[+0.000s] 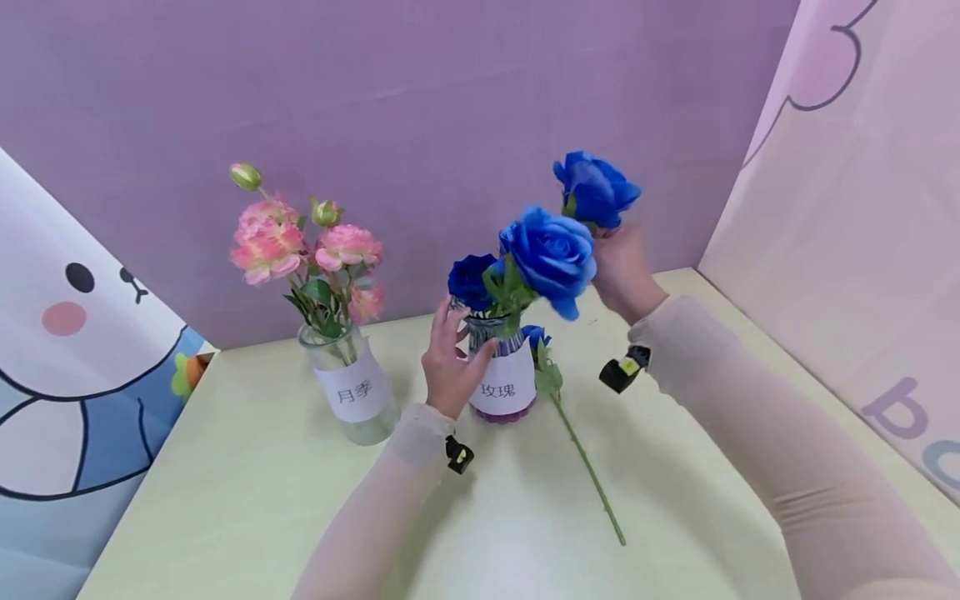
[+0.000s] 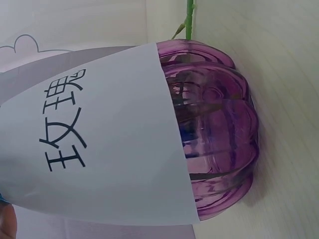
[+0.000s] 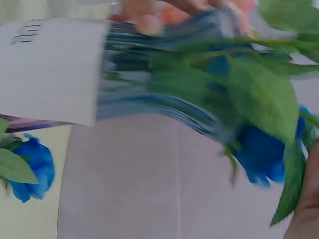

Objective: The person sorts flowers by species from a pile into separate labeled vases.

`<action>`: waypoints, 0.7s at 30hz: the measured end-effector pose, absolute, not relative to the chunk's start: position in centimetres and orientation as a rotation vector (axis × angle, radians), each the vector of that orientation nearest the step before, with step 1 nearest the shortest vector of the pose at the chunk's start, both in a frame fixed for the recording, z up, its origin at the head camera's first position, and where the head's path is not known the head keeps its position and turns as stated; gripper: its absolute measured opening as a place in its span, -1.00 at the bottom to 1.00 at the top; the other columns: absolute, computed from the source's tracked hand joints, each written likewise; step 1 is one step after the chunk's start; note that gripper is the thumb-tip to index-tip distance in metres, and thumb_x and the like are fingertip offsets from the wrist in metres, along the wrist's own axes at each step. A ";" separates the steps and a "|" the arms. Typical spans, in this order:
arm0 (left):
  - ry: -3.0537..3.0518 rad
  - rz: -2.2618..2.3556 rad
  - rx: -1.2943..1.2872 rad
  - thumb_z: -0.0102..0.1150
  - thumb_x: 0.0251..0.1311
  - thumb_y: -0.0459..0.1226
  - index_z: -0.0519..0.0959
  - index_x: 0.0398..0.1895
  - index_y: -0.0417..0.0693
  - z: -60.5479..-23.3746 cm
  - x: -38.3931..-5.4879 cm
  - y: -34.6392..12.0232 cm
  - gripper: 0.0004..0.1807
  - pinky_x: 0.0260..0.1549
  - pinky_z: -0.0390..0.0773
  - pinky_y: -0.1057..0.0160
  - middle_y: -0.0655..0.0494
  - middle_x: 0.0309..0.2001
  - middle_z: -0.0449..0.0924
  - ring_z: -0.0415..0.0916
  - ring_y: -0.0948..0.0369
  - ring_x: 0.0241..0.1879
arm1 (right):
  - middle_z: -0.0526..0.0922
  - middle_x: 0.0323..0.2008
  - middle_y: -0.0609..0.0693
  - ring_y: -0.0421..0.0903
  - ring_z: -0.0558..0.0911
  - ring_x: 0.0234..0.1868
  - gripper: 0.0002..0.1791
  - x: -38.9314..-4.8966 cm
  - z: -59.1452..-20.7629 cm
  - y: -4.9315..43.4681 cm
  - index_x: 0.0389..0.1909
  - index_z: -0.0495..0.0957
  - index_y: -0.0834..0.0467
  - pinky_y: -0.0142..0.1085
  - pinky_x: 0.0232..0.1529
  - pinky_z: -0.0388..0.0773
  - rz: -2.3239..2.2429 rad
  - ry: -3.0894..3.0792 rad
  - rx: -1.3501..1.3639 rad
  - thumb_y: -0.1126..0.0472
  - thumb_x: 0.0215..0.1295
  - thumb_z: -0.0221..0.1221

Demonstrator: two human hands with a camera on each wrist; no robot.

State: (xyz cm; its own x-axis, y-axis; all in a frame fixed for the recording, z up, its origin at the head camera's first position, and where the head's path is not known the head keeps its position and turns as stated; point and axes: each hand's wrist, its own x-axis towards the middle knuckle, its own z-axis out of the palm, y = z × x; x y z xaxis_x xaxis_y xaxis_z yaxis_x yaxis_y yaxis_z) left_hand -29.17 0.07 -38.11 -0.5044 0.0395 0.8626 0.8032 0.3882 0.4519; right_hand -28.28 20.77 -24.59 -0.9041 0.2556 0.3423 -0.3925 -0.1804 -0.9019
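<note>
A glass vase (image 1: pixel 504 337) with a purple base (image 2: pixel 229 134) and a white paper label (image 2: pixel 114 144) stands on the table. My left hand (image 1: pixel 453 367) grips it near the neck, thumb in front. A dark blue rose (image 1: pixel 471 282) and a larger blue rose (image 1: pixel 551 254) rise from its mouth. To the upper right, my right hand (image 1: pixel 626 268) holds another blue rose (image 1: pixel 597 190) just below its bloom; the fingertips are hidden behind the flower. Green leaves (image 3: pixel 264 94) cross the vase neck in the right wrist view, which is blurred.
One more blue rose lies on the table (image 1: pixel 337 517) right of the vase, its green stem (image 1: pixel 588 471) toward the front. At left stands a clear glass vase (image 1: pixel 372 429) with pink flowers (image 1: pixel 266 242) and a label. A purple backdrop (image 1: pixel 420 125) closes the back.
</note>
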 end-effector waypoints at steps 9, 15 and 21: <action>-1.838 -1.196 -0.729 0.45 -0.11 -0.41 0.42 -0.01 -0.28 -38.3 -29.2 0.0 -0.45 -0.53 0.68 0.08 -0.36 0.28 0.28 0.65 -0.14 -0.25 | 0.20 -0.83 -0.18 -0.30 0.19 -0.79 -0.62 -28.1 -28.1 18.2 -0.78 0.29 0.09 -0.45 -0.76 0.11 1.981 -1.695 0.178 0.51 0.12 0.04; -1.853 -1.204 -0.719 0.45 -0.10 -0.41 0.42 0.00 -0.28 -38.3 -29.1 0.1 -0.45 -0.56 0.67 0.09 -0.36 0.29 0.28 0.65 -0.15 -0.24 | 0.16 -0.86 -0.18 -0.30 0.10 -0.86 -0.57 -27.6 -28.7 17.7 -0.82 0.23 0.11 -0.46 -0.82 0.02 1.979 -1.775 0.042 0.46 0.18 0.05; -1.856 -1.209 -0.719 0.45 -0.08 -0.40 0.41 0.00 -0.27 -38.2 -29.0 0.0 -0.45 -0.56 0.67 0.12 -0.35 0.29 0.27 0.65 -0.15 -0.23 | 0.24 -0.85 -0.18 -0.31 0.18 -0.86 -0.60 -27.2 -28.8 17.0 -0.79 0.26 0.13 -0.49 -0.83 0.11 1.978 -1.872 -0.017 0.53 0.17 -0.09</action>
State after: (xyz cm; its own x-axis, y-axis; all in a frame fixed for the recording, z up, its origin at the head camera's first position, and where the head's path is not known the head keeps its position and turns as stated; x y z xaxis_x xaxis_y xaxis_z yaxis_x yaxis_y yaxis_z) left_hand -29.03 0.05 -38.24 -0.5264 0.0379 0.8494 0.7922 0.3846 0.4738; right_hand -27.22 17.02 -28.84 -0.9138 0.3033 0.2702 -0.2866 -0.0100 -0.9580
